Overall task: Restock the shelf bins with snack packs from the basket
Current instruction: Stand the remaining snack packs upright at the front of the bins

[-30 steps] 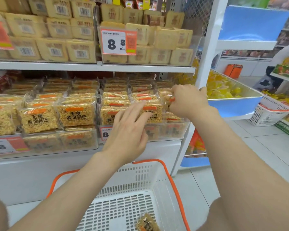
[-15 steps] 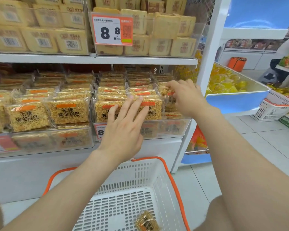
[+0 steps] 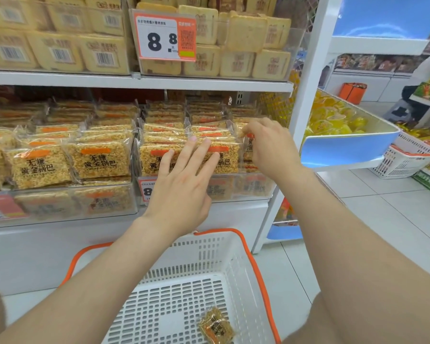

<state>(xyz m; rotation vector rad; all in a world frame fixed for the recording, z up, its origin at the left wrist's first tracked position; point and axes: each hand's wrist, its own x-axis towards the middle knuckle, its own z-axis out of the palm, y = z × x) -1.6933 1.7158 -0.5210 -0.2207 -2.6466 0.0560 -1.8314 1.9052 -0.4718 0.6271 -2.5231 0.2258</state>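
Clear shelf bin (image 3: 248, 188) on the middle shelf holds rows of golden rice-crisp snack packs (image 3: 159, 135) with orange labels. My left hand (image 3: 181, 184) lies open, fingers spread flat against the front packs. My right hand (image 3: 268, 147) pinches the top of an upright snack pack (image 3: 248, 147) at the bin's right end. Below stands a white basket (image 3: 256, 266) with an orange rim. One snack pack (image 3: 216, 326) lies on its floor.
A second bin (image 3: 67, 165) of the same packs sits to the left. Pale square cakes and an 8.8 price tag (image 3: 165, 36) fill the shelf above. Right of the white upright (image 3: 305, 95) are a blue tray (image 3: 345, 147) of yellow packs and another white basket (image 3: 405, 162).
My right hand has shifted slightly down and in at the bin's right end, its fingers closing on a pack's top. My left hand stays flat on the front packs, fingers reaching higher.
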